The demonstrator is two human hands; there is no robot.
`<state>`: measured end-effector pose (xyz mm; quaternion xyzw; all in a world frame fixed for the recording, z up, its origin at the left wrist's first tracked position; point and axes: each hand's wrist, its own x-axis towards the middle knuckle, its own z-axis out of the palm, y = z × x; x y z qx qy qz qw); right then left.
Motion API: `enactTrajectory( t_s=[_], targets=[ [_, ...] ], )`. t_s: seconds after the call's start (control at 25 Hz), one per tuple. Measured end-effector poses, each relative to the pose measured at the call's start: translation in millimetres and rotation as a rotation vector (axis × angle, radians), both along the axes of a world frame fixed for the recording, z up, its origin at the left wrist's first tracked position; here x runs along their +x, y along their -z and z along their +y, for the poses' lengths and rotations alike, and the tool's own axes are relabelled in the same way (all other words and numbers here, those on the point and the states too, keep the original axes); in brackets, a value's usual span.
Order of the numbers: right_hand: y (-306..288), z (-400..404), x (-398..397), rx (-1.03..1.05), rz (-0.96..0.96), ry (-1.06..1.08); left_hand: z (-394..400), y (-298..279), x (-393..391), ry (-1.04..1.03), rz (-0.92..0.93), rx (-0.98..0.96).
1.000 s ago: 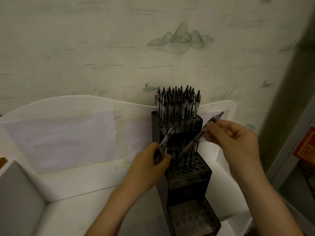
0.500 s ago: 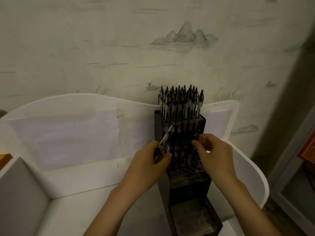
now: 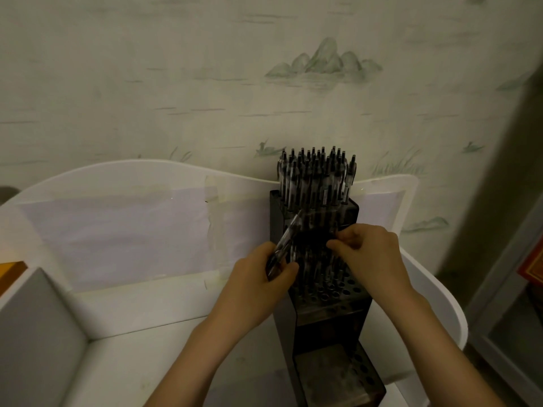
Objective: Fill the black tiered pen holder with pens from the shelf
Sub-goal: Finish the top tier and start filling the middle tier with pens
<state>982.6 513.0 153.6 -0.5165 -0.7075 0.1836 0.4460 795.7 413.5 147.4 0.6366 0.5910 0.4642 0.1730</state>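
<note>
Left hand [image 3: 264,277] gripping spare pens [image 3: 283,242] at nine o'clock of the black tiered pen holder [image 3: 329,292] on the shelf [image 3: 182,306], right hand [image 3: 370,254] pinching one over the middle tier, liable to miss its hole in the dimness.

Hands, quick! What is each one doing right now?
Left hand: grips a small bunch of pens beside the pen holder.
Right hand: fingers curled over the middle tier; whether it holds a pen cannot be told.
</note>
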Motion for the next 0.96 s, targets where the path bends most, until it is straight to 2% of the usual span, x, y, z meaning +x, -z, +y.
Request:
enactTrajectory(
  t_s=[0.16,0.32,0.52,0.68,0.84,0.96],
  targets=[
    [8.8,0.9,0.0,-0.098,-0.131,-0.035,-0.1,-0.4,0.9,0.003,-0.005,-0.002],
    [26.0,-6.4,0.3,-0.163,-0.032,-0.033,-0.1,-0.6,-1.0,0.004,-0.026,-0.008],
    [17.9,-18.1,3.3,-0.109,-0.035,-0.010,-0.7,2.1,1.7,0.022,-0.015,-0.013],
    [1.8,-35.6,3.6,-0.014,0.185,-0.036,1.9,3.6,7.5,0.048,-0.010,-0.006],
    [-11.2,-49.5,-6.5,-0.196,0.380,-0.330,4.7,3.4,15.8,0.074,0.019,-0.028],
    [-12.3,-48.8,-10.1,-0.265,0.499,-0.336,4.3,4.2,22.4,0.108,0.033,-0.057]
  ],
)
